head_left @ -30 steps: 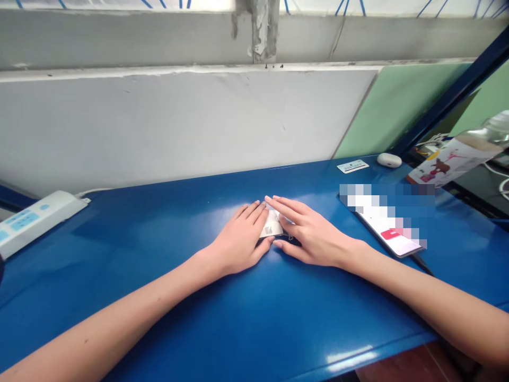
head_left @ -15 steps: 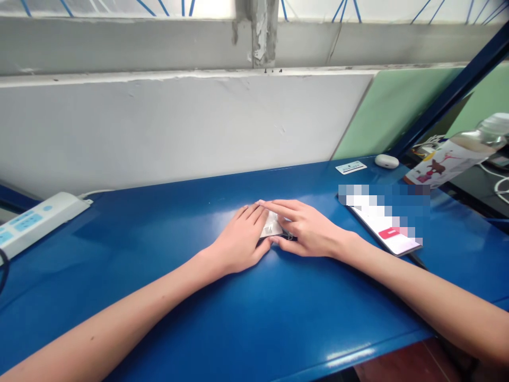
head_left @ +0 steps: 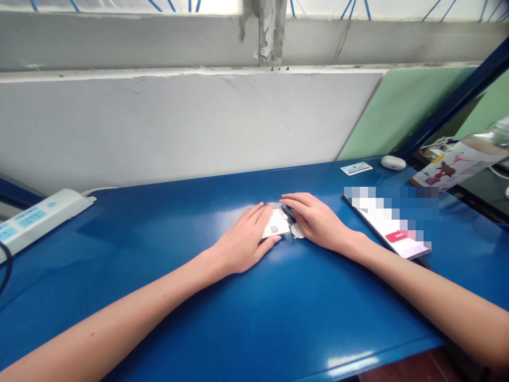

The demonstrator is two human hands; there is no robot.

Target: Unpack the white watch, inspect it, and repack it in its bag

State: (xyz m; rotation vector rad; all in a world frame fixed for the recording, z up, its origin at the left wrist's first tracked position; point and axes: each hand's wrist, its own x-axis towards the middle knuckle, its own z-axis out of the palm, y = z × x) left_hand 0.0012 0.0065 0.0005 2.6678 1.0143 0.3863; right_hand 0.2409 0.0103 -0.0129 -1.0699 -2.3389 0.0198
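Observation:
A small white packet with a grey mark lies on the blue table near the middle. My left hand rests flat on the packet's left part, fingers stretched out together. My right hand lies at the packet's right edge with its fingers curled in, the fingertips pressing on that edge. A small pale round bit shows under my right hand, beside the packet. What it is I cannot make out.
A phone lies face up to the right. Farther back right are a small card, a white earbud case and a bottle on its side. A white power strip sits at the left. A grey wall runs behind.
My right hand has drawn back to the right and curled its fingers, uncovering more of the white packet. My left hand stays flat in place.

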